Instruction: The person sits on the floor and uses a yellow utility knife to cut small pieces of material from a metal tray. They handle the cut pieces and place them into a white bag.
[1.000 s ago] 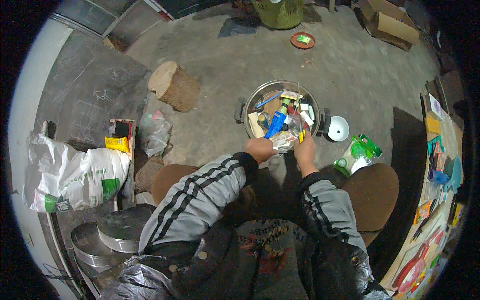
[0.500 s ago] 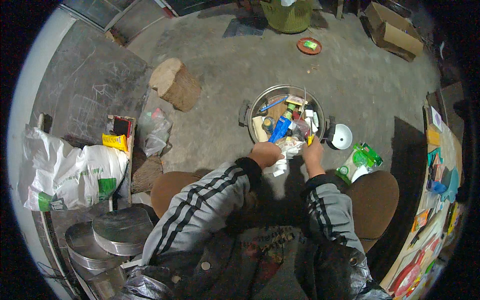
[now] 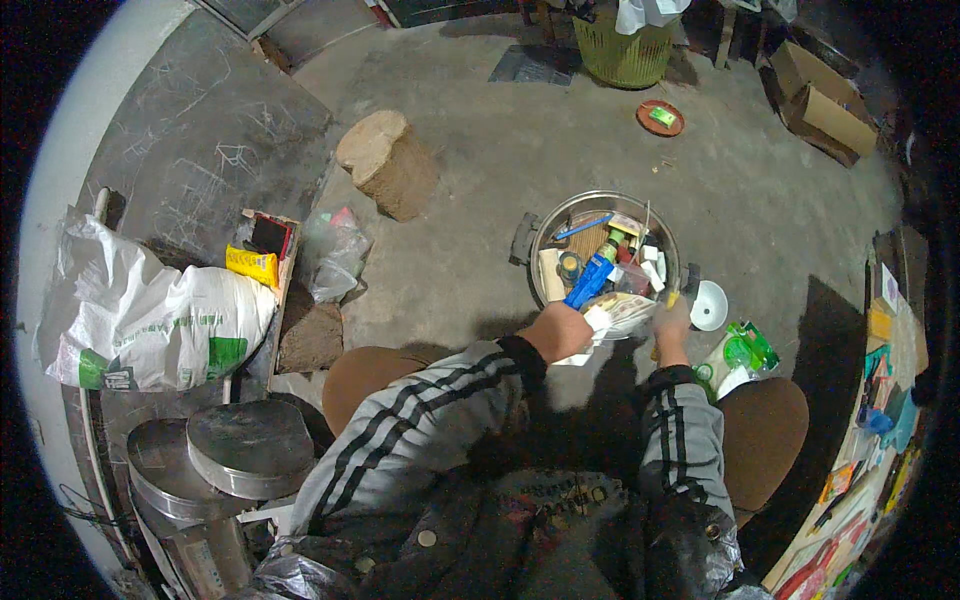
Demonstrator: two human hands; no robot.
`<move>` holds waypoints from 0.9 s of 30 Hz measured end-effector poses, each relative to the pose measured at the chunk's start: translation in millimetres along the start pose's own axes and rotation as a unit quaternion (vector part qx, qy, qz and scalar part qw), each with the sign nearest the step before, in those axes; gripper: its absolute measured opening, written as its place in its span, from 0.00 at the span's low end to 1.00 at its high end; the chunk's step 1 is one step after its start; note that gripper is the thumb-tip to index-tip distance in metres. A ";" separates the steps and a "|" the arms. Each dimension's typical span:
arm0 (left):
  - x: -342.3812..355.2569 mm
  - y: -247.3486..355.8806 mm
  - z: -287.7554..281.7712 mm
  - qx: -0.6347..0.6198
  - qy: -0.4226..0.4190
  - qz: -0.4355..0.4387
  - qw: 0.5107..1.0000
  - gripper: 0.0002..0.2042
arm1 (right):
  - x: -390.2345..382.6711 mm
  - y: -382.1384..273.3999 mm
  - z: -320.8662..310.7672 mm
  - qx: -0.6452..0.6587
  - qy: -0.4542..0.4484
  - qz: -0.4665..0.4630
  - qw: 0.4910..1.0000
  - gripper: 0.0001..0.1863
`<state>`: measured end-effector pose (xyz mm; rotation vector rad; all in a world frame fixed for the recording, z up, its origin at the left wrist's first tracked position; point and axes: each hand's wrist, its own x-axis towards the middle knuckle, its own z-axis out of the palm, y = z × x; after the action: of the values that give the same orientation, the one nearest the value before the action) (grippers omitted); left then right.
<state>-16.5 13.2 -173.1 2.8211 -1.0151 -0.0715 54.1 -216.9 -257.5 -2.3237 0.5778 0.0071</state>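
Clear plastic bag [image 3: 628, 314] with pale contents is clenched at its left end by the left hand [image 3: 558, 331], at the near edge of the round metal pot [image 3: 603, 197]. White strips [image 3: 578, 358] show just below and beside those fingers. Right hand [image 3: 673, 330] is blurred; it seems curled around a small yellow object [image 3: 672, 299], whose kind I cannot make out, and it sits right of the bag, apparently clear of it.

By my reading, the handling of this bag is underway but unfinished: it has not been set down, and whether it has been opened cannot be told.

Near the right knee lies a green-and-white package [image 3: 745, 348], with a white bowl [image 3: 710, 304] a little farther off, beside the pot.

Within the pot, much looks already gathered: a blue tube [image 3: 589, 283] in the near half, a cream roll [image 3: 550, 274] and a small jar [image 3: 570, 265] to the left, white pieces [image 3: 652, 266] to the right, and a slim blue stick [image 3: 585, 227] at the far left. How many of these remain to be handled is not shown.
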 end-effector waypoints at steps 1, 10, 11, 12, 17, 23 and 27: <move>-1.7 -3.3 -2.0 -0.005 -0.036 -0.025 0.999 0.11 | 0.7 -0.5 -1.0 -0.008 -0.012 -0.023 1.000 0.14; 6.6 -3.5 -27.0 -0.035 -0.193 -0.114 0.974 0.15 | -6.5 4.2 -6.3 -0.002 -0.024 -0.053 0.998 0.15; 5.8 -2.4 -30.3 -0.039 -0.194 -0.110 0.974 0.15 | -5.9 4.3 -6.1 -0.005 -0.025 -0.050 0.998 0.15; 4.9 -0.7 -33.1 -0.042 -0.191 -0.107 0.975 0.15 | -5.6 4.4 -5.9 -0.008 -0.029 -0.046 0.998 0.15; 6.8 7.0 -39.9 -0.025 -0.216 -0.113 0.970 0.14 | -5.8 3.3 -7.8 -0.008 -0.035 -0.006 0.999 0.16; 6.7 7.0 -34.5 -0.030 -0.205 -0.083 0.975 0.13 | -11.8 2.8 -11.3 0.007 -0.024 -0.021 0.999 0.15; 4.5 6.6 -29.8 -0.011 -0.178 -0.039 0.983 0.13 | -14.2 0.7 -9.3 0.007 -0.004 -0.022 1.000 0.14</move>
<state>-14.5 8.8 -142.7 2.8885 -0.9541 -0.6115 39.6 -217.8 -248.8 -2.3210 0.5222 -0.0088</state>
